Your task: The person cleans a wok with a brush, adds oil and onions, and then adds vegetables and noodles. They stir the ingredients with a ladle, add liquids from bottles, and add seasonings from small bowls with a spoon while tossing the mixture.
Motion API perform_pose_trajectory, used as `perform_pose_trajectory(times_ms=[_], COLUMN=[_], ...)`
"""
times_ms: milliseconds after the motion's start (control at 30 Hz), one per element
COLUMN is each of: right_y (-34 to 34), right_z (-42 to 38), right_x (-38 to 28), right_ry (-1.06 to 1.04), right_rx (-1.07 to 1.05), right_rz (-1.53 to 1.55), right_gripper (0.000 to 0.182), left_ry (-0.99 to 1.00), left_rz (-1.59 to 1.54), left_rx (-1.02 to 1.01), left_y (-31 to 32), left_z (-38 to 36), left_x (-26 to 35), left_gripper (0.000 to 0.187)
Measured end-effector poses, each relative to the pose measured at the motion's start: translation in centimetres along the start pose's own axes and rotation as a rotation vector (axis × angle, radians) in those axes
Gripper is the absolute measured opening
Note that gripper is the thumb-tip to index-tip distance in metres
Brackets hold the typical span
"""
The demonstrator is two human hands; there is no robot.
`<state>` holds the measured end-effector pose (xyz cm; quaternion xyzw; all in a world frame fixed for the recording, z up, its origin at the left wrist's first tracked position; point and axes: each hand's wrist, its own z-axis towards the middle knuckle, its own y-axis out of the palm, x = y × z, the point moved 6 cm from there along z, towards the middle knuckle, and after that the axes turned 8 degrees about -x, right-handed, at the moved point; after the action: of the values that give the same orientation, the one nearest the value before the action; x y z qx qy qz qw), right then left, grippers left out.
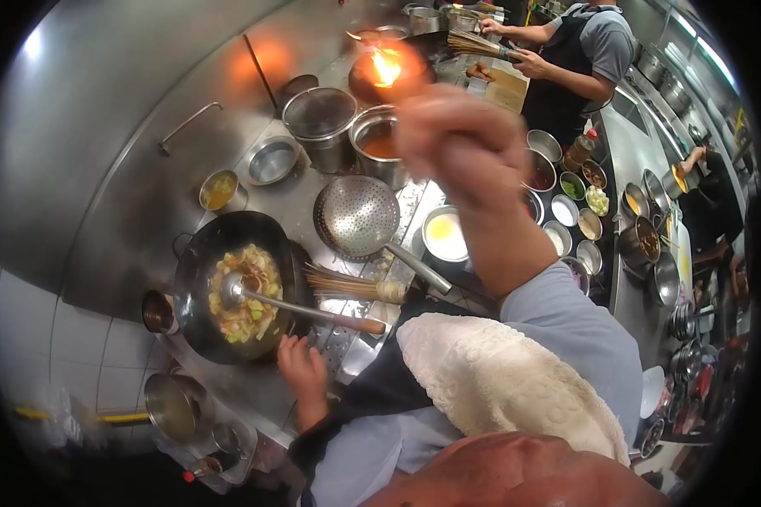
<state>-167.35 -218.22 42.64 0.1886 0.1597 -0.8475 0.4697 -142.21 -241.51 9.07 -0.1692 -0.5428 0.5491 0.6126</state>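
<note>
Close to the camera, my right hand (465, 148) is raised and blurred, its fingers closed; what they hold, if anything, cannot be made out. My left hand (303, 367) is low beside the rim of a black wok (196, 317), fingers apart, with nothing visible in it. Chopped yellow and pale green food (249, 317) lies in the wok. A ladle (313, 314) rests with its bowl in the food and its wooden handle pointing right. Right of the wok are a bamboo brush (355, 286) and a perforated strainer (357, 217).
Flames (386, 68) rise from another wok at the back. Pots, including one of reddish liquid (380, 145), stand before it. Ingredient bowls (565, 209) line the right counter. A co-worker (566, 72) holds a bamboo brush at the back; another person is at far right.
</note>
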Motion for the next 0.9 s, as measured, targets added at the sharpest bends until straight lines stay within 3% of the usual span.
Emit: perform_pose_trajectory(times_ms=[67, 167, 233, 333, 367, 400, 433, 467, 500, 533, 567, 633, 667, 700, 733, 767, 800, 867, 900], right_y=[0.7, 2.4, 2.9, 3.8, 4.5, 4.5, 4.8, 5.4, 6.2, 7.4, 8.8, 12.0, 13.4, 15.1, 15.8, 16.8, 16.9, 18.7, 18.5], right_z=[0.9, 1.5, 1.2, 1.8, 2.2, 0.4, 0.2, -0.7, -2.6, -5.6, -9.2, -14.3, -17.6, -19.8, -19.0, -19.2, -19.5, -21.2, -22.1], right_x=[-4.5, -7.9, -8.0, -7.6, -6.5, -5.7, -4.4, -1.9, 1.9, 5.8, 9.1, 11.8, 13.8, 14.5, 12.5, 11.6, 11.6, 11.0, 11.2], right_ry=[-0.203, -0.216, -0.069, -0.067, -0.365, -0.2, 0.0, 0.19, 0.323, 0.504, 0.683, 0.964, 0.906, 0.641, 0.661, 0.78, 0.782, 0.662, 0.663], right_rx=[-0.258, -0.42, -0.455, -0.614, -0.566, -0.294, -0.366, -0.434, -0.454, -0.463, -0.47, -0.709, -0.74, -0.784, -0.697, -0.719, -0.717, -0.974, -0.974], right_rz=[-0.137, -0.207, -0.217, -0.136, 0.038, -0.138, -0.074, -0.288, -0.233, -0.305, -0.377, -0.569, -0.535, -0.544, -0.387, -0.212, -0.203, 0.108, 0.114], right_gripper=[0.05, 0.066, 0.076, 0.077, 0.063, 0.034, 0.014, 0.017, 0.022, 0.027, 0.032, 0.052, 0.051, 0.047, 0.043, 0.039, 0.039, 0.037, 0.037], left_ry=[-0.01, -0.029, -0.123, -0.157, -0.165, -0.172, -0.296, -0.419, -0.31, -0.306, -0.17, 0.1, 0.111, 0.172, 0.227, 0.352, 0.346, 0.296, 0.269], left_rz=[-0.028, -0.154, -0.294, -0.505, -0.572, -0.57, -0.87, -1.171, -1.183, -1.185, -1.156, -1.128, -1.125, -1.141, -1.156, -0.999, -1.037, -1.088, -1.102], left_rx=[-0.009, -0.072, -0.177, -0.24, -0.329, -0.331, -0.496, -0.66, -0.814, -0.81, -0.837, -0.906, -0.915, -0.901, -0.881, -0.983, -0.984, -1.004, -1.01], left_y=[-0.1, -0.5, -1.4, -0.7, -0.1, -0.4, 0.4, 1.3, 1.8, 1.3, 0.4, 0.5, 0.4, 0.1, -0.2, -1.1, -1.4, -1.2, -1.1], left_z=[-0.9, -1.7, -1.5, -1.9, -2.2, -2.4, -2.8, -3.4, -4.1, -4.0, -3.7, -3.9, -4.6, -5.0, -5.0, -5.0, -5.0, -5.3, -5.4], left_x=[0.4, 1.6, 3.7, 4.1, 4.0, 4.2, 4.6, 5.1, 4.9, 5.0, 5.9, 5.7, 5.5, 5.3, 5.4, 5.5, 5.6, 5.4, 5.4], left_gripper=[0.024, 0.021, 0.022, 0.019, 0.023, 0.023, 0.025, 0.026, 0.038, 0.038, 0.043, 0.054, 0.054, 0.055, 0.056, 0.068, 0.067, 0.066, 0.065])
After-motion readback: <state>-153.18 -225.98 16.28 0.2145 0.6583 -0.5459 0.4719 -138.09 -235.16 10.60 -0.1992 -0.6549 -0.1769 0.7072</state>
